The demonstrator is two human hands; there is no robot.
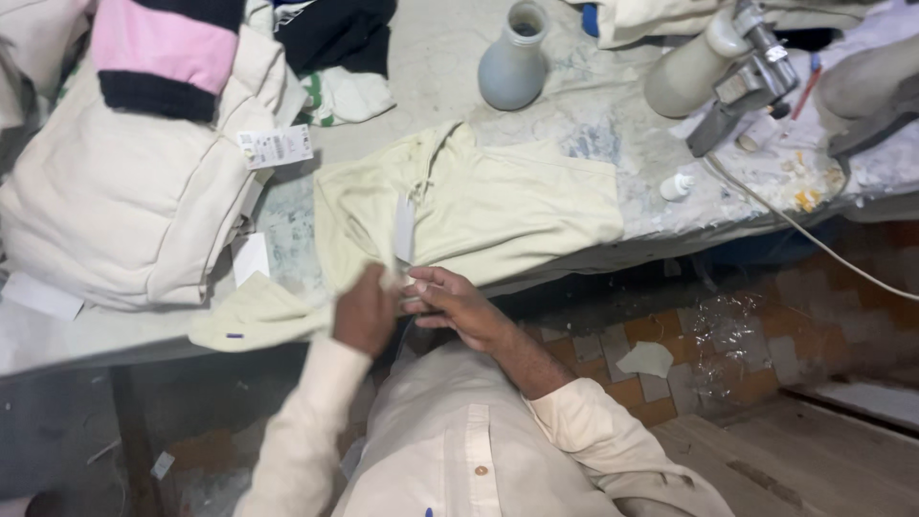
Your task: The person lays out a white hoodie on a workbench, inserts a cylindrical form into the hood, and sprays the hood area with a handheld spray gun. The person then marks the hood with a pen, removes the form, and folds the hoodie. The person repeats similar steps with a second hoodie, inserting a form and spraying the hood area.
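Note:
A pale yellow garment point(498, 206) lies spread on the worktable point(115, 330), with part of it hanging over the front edge. A long white tag point(404, 228) lies on it near the neck. My left hand point(364, 311) is curled on the garment's front edge just below the tag. Coming in from the right, my right hand point(450, 302) pinches the tag's lower end with its fingertips, right beside my left hand. Both sleeves are cream coloured.
A stack of cream garments point(124, 201) with a paper label fills the table's left, with pink and black clothes behind it. At the back stand a grey bottle point(514, 59) and a tagging gun point(751, 67) with a cord. Tiled floor lies below on the right.

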